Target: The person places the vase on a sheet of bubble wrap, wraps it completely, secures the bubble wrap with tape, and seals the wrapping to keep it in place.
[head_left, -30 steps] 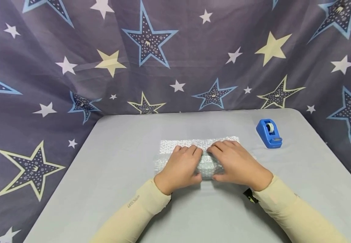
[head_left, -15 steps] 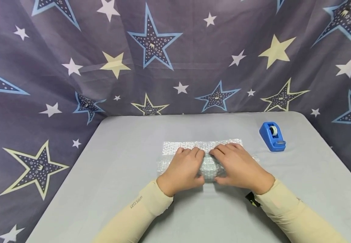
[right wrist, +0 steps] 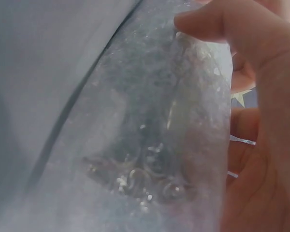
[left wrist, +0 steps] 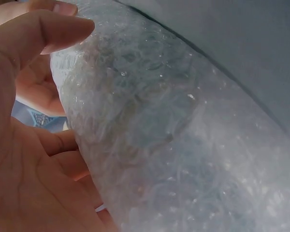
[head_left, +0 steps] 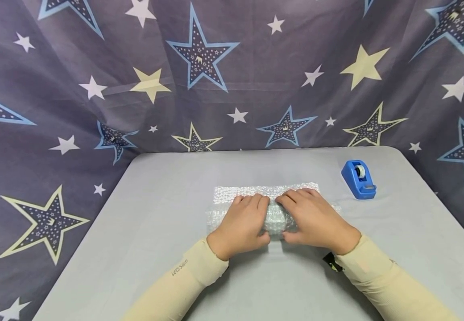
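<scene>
L & R hands (head_left: pixel 241 225) (head_left: pixel 316 218) grip bubble-wrap roll (head_left: pixel 275 220) on tbl (head_left: pixel 159 205).

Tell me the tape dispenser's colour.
Blue; the tape dispenser shows best in the head view.

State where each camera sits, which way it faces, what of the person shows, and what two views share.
Head: on the head, facing forward and down at the table, blue tape dispenser and bubble wrap; left hand, right hand and sleeves show.
Left wrist: on that wrist, facing the bubble wrap; left hand shows.
Right wrist: on that wrist, facing the bubble wrap; right hand shows.
Both wrist views share the bubble wrap.
</scene>
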`<state>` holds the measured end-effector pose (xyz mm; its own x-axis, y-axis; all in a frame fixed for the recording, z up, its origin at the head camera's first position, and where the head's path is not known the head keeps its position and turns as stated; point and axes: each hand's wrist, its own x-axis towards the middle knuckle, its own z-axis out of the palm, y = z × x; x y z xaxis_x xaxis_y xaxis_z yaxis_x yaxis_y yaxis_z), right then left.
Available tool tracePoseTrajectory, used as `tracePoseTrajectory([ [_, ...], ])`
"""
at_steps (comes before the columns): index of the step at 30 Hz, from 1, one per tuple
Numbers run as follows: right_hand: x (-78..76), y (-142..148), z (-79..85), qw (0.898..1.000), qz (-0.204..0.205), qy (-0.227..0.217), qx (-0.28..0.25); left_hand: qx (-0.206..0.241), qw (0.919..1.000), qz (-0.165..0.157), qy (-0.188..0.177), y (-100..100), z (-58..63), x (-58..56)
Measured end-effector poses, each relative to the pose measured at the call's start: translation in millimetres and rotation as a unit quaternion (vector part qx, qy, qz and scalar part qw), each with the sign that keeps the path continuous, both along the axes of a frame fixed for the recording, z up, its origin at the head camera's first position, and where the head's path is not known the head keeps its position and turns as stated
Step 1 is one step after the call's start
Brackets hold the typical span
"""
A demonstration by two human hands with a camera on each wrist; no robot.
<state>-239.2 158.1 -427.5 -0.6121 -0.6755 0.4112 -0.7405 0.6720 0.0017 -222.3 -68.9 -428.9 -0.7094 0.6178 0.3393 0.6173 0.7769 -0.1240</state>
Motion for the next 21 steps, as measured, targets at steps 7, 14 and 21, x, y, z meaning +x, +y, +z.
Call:
tracePoseTrajectory([
  [7, -1.3, 0.7, -1.2, 1.000, -0.005, -0.004, 0.004, -0.007, 0.9999, 0.008, -0.005, 1.1, 0.3, 1.3],
  [14, -2.0, 1.4, -2.8, 1.000, -0.005, -0.003, 0.006, -0.015, 0.9999, 0.003, 0.005, 2.3, 2.7, 3.0],
  [21, -2.7, 1.8, -4.0, 1.000, -0.008, -0.005, 0.008, -0.010, 0.9998, 0.001, 0.019, 3.7, 0.7, 3.5],
])
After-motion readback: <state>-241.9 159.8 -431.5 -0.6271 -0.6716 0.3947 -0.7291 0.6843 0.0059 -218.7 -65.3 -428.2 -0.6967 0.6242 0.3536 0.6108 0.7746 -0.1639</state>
